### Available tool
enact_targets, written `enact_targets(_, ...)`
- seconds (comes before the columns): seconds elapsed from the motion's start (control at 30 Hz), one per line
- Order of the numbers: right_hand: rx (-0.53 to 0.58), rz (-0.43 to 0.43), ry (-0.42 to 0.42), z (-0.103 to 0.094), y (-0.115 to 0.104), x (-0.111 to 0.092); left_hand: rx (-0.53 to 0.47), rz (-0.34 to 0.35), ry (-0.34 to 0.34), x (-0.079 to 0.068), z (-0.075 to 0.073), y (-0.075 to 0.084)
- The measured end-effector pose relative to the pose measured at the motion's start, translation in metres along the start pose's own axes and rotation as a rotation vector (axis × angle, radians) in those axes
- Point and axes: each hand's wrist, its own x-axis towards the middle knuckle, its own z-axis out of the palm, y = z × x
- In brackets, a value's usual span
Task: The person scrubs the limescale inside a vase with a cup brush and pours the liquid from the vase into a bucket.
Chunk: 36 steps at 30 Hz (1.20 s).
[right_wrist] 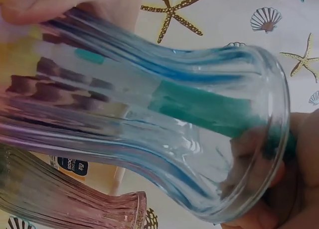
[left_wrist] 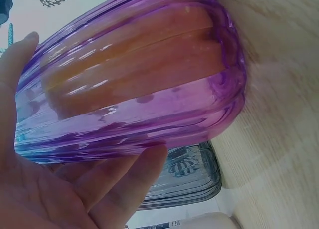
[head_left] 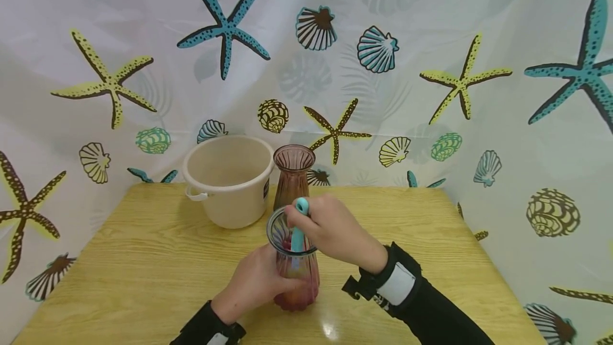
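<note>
Wood-grain bench [head_left: 143,273] bears the pink-based glass vase [head_left: 296,300]; L hand [head_left: 258,279] wraps its body, R hand [head_left: 332,228] grips teal-handled tool [head_left: 297,240] w/in its mouth. Glass prob. slick, rigid & fragile; best held approx. mid-body.

The head view faces forward and down over the yellow wood-grain table [head_left: 143,270]. Both wrist views, close and turned sideways, share the ribbed purple-blue glass vase [left_wrist: 144,97].

bare hands [head_left: 330,230], a black right sleeve [head_left: 445,307], black wrist straps [head_left: 411,264] bearing white panels [head_left: 398,284].
</note>
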Motion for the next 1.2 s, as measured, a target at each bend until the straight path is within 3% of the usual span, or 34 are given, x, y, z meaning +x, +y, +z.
enact_targets(0.43,-0.028,0.006,0.069,0.01,-0.003,-0.002,-0.005,0.015,0.002,-0.001,0.001,0.003)
enact_targets(0.87,-0.299,-0.03,0.09,0.01,-0.006,-0.001,0.014,0.046,0.029,-0.002,0.003,0.001)
enact_targets(1.0,-0.281,-0.028,0.074,0.007,-0.006,-0.002,0.015,0.038,0.029,-0.002,0.004,0.0)
enact_targets(1.2,-0.168,-0.027,0.048,0.004,-0.005,-0.003,0.025,0.031,0.016,-0.002,0.003,-0.002)
